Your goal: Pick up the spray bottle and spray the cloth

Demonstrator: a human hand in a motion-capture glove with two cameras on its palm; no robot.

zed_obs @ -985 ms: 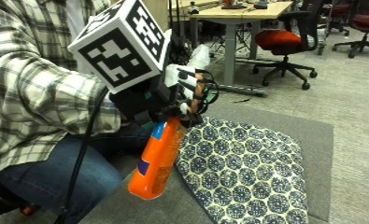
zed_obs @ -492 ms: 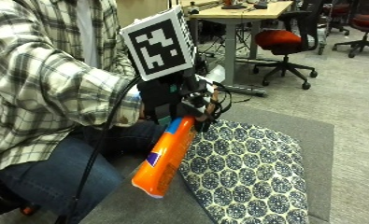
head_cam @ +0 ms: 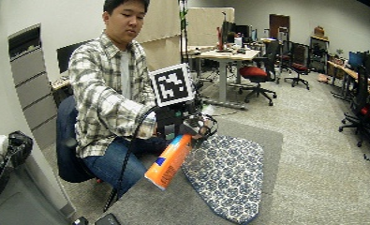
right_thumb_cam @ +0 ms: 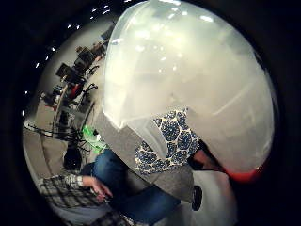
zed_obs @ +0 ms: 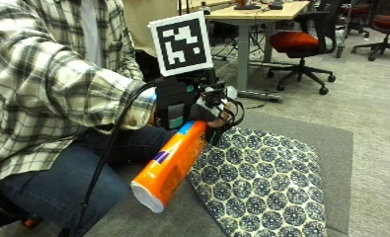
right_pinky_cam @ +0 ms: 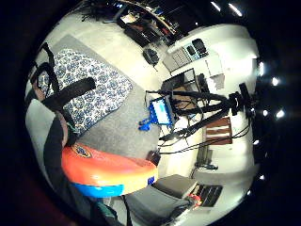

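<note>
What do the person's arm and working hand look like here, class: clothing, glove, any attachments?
The right hand wears a black glove with white plastic parts and black wire loops by the fingers. The arm has a plaid sleeve in grey, white and black.

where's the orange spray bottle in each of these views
Outside view: spray bottle tilted, held at its top by the gloved right hand, base lifted beside the patterned cloth.
Wide outside view: same bottle mid-frame, left of the cloth.
Little finger side palm view: orange body close to the palm.
Thumb side palm view: only its white head and an orange sliver.
Shared landmark: the cloth.
</note>
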